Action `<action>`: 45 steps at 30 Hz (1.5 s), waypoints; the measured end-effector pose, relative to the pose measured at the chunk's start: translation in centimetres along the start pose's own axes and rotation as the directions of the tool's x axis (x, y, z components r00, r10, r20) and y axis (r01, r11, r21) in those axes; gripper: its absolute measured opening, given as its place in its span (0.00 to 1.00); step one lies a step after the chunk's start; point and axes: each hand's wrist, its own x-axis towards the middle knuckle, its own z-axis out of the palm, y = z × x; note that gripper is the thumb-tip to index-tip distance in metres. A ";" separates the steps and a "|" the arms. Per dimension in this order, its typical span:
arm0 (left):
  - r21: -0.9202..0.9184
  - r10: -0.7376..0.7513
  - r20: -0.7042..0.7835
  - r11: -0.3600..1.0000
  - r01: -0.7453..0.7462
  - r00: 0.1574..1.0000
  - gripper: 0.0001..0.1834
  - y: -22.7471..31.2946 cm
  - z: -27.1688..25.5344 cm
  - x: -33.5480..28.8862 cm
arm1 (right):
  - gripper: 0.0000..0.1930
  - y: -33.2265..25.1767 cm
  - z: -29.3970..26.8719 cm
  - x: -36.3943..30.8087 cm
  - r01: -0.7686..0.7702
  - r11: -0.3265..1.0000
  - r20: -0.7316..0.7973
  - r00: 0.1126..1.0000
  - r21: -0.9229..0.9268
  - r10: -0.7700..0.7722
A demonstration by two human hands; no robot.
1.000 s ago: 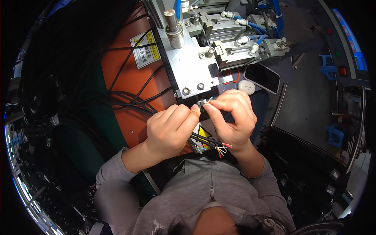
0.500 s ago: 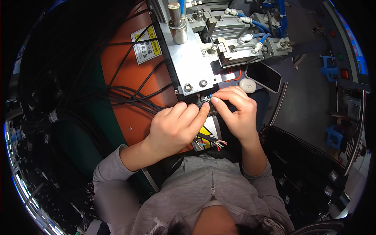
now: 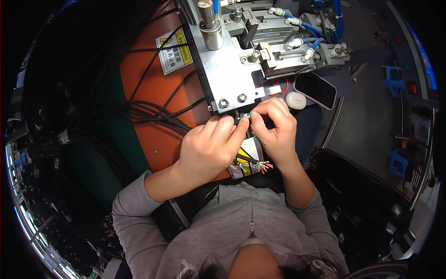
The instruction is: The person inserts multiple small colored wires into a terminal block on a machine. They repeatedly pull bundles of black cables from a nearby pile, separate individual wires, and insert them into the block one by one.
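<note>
Just below the front edge of a metal machine plate (image 3: 230, 79), my two hands meet fingertip to fingertip. My left hand (image 3: 206, 145) is closed, its thumb and index finger pinching the end of a black cable. From that end, thin coloured wires (image 3: 246, 115) fan out. Opposite it, my right hand (image 3: 278, 130) pinches a thin blue wire between thumb and index finger; its other fingers are curled. Fingertips partly hide the wire ends. Below my left hand, more black cable ends (image 3: 253, 161) stick out, their red, white and other coloured strands bare of the sheath.
Black cables (image 3: 158, 113) run across the orange panel (image 3: 148, 88) at left. Pneumatic cylinders (image 3: 283, 58) with blue hoses stand above my hands. A phone (image 3: 316, 90) and a small white case (image 3: 296, 100) lie at the right. Blue stools (image 3: 392, 81) stand farther right.
My right hand has shifted slightly left and its fingers have curled in more. The loose cable ends below have swung a little to the right.
</note>
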 end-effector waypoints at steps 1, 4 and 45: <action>-0.007 0.001 -0.011 1.000 -0.001 1.000 0.18 -0.1 0.1 0.0 | 0.02 0.2 0.0 -0.2 -0.127 0.986 0.033 0.992 0.107 0.124; -0.018 0.013 -0.039 1.000 -0.014 0.999 0.15 -0.5 0.3 0.1 | 0.04 0.7 0.0 -0.8 -0.512 0.735 0.234 0.859 0.445 0.456; -0.279 0.049 -0.240 0.953 -0.117 0.970 0.11 -1.2 -1.1 0.2 | 0.14 -2.4 -1.5 1.0 0.292 0.845 -0.113 0.956 0.447 -0.270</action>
